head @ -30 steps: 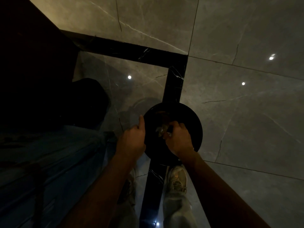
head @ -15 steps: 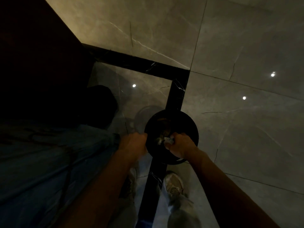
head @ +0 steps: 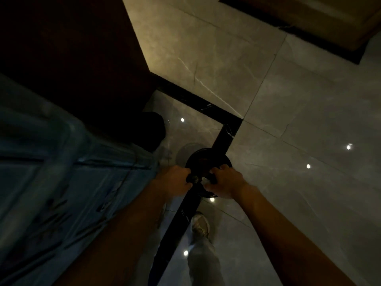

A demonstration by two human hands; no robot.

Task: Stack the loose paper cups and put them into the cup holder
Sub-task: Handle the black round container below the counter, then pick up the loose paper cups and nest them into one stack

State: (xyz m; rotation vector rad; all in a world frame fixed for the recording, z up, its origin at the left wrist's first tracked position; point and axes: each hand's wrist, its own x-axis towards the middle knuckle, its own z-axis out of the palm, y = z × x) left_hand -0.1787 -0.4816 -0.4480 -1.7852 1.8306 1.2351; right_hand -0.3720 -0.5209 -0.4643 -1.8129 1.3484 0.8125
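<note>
A round black container [head: 208, 159] hangs above the floor at mid-frame, seen from above; the dim light hides what is inside. My left hand [head: 175, 182] grips its near left rim. My right hand [head: 224, 182] grips the near right rim, fingers curled over the edge. A small pale glinting bit [head: 203, 179] shows between the two hands, too dark to identify. No paper cup can be made out.
A large blue translucent plastic body [head: 61, 172] fills the left side, with a dark wooden cabinet [head: 72, 58] behind it. Below are grey floor tiles with a black strip [head: 224, 135], a shoe [head: 201, 223] and a wooden edge [head: 309, 17] at top right.
My hands have drawn closer together on the container's near rim, and the left thumb no longer sticks up. The view has swung, so more blue plastic and cabinet show on the left.
</note>
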